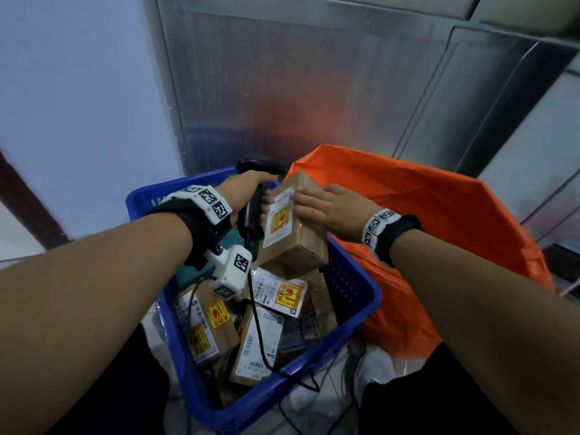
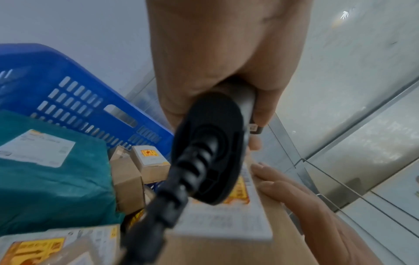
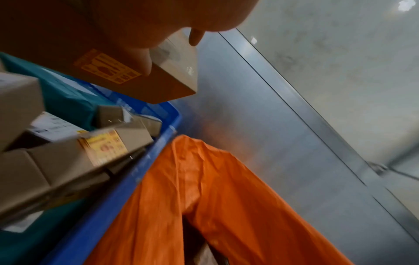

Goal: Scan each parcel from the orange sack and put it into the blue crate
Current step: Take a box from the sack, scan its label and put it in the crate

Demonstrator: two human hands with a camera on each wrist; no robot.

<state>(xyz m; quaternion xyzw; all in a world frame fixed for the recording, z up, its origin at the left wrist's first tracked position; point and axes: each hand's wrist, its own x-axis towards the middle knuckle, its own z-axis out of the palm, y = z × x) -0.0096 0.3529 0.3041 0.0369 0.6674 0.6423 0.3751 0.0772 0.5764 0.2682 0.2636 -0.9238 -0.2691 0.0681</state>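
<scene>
Head view: the left hand (image 1: 243, 191) grips the handle of a black barcode scanner (image 1: 254, 196), fingers wrapped round it, while the right hand (image 1: 329, 208) holds a brown cardboard parcel (image 1: 293, 227) above the blue crate (image 1: 351, 277), fingers laid nearly straight over its top and label; the thumb is hidden here. The parcel is tilted, touching the scanner hand, and bears a white shipping label with a yellow-and-red sticker. The crate holds many labelled parcels, and the scanner's black cable (image 1: 259, 324) trails across them. The orange sack (image 1: 439, 230) stands just beside the crate on the right, against a steel panel (image 1: 314, 89). Left wrist view: only here appear the scanner's ribbed cable boot (image 2: 181, 179), the closed fingers round the grey handle, a teal mailer bag (image 2: 56, 179) inside the crate, and the right fingertips (image 2: 269, 184) lying flat on the parcel's top. Right wrist view: only here appears the parcel's underside (image 3: 136, 82), with the thumb pressed against it, the box held over the crate's rim (image 3: 127, 179), sack below.
</scene>
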